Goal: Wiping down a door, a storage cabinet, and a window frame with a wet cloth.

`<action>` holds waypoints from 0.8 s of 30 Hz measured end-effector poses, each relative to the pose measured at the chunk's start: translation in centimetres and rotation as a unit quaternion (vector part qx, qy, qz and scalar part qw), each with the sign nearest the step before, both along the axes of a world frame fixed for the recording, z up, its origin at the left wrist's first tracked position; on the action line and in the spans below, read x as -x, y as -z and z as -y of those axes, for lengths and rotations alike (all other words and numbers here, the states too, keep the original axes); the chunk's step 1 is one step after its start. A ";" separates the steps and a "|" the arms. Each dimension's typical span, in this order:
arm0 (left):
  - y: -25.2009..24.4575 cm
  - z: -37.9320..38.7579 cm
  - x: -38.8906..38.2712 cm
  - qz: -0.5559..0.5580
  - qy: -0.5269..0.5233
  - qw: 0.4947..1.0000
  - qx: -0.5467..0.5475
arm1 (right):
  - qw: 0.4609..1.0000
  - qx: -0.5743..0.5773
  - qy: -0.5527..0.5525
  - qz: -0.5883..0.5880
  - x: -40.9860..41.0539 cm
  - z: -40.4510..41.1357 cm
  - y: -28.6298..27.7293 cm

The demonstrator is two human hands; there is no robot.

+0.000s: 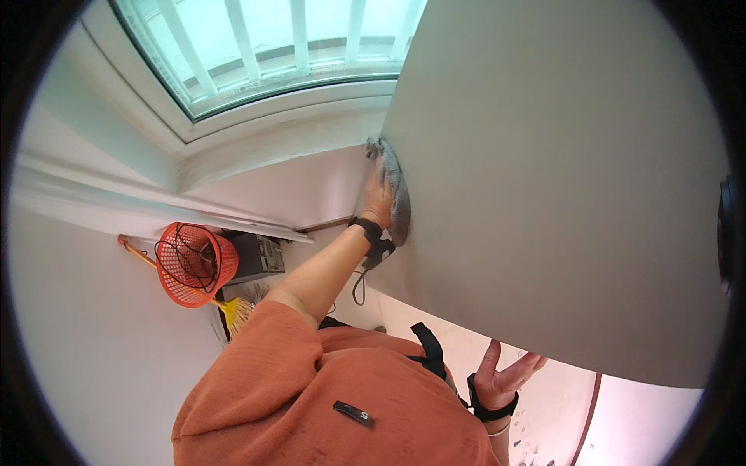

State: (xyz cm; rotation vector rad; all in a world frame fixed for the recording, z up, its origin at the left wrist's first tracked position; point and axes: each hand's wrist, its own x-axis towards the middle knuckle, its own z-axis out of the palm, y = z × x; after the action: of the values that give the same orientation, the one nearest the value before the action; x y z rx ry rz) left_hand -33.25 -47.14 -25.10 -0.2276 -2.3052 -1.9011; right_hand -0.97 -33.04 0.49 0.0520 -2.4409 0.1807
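Note:
A large grey door panel (548,192) fills the right of the view, with part of a dark fitting (725,233) at its far right. My left hand (379,195) has a grey cloth (399,201) under its palm and fingers, pressed along the panel's left edge. Lower down, my right hand (504,381) is at the panel's lower edge with thumb and fingers spread. Its fingertips meet that edge or pass behind it, so they are partly hidden. Each wrist wears a black strap; a small black device (379,254) with a looped cord hangs by the left one.
A barred window (280,52) above a pale sill (285,137) is at the top left. Below it, a red plastic basket (195,265) with black cable stands beside a dark box (253,256). A yellow broom (236,311) leans there by the white wall (93,326).

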 end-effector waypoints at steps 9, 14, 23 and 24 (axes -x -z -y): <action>11.1 1.1 -4.6 0.189 0.139 0.932 0.275 | 0.997 -0.066 0.023 0.023 -0.3 -0.1 -1.1; 12.9 0.7 -9.6 0.525 0.092 0.806 -0.257 | 0.996 -0.067 0.025 0.048 -0.1 0.1 -1.9; 15.5 -1.6 -16.3 0.482 0.089 0.853 -0.182 | 0.995 -0.041 -0.049 0.078 -0.4 -2.0 -0.5; 16.4 -1.5 -16.8 0.466 0.100 0.860 -0.181 | 0.995 -0.030 -0.051 0.079 -0.1 -1.8 -0.5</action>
State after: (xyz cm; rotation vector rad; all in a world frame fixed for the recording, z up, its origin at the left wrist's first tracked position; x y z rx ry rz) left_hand -16.41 -45.62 -41.51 0.6798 -2.3403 -2.9736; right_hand -0.82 -31.22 1.02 0.1956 -2.6031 0.1605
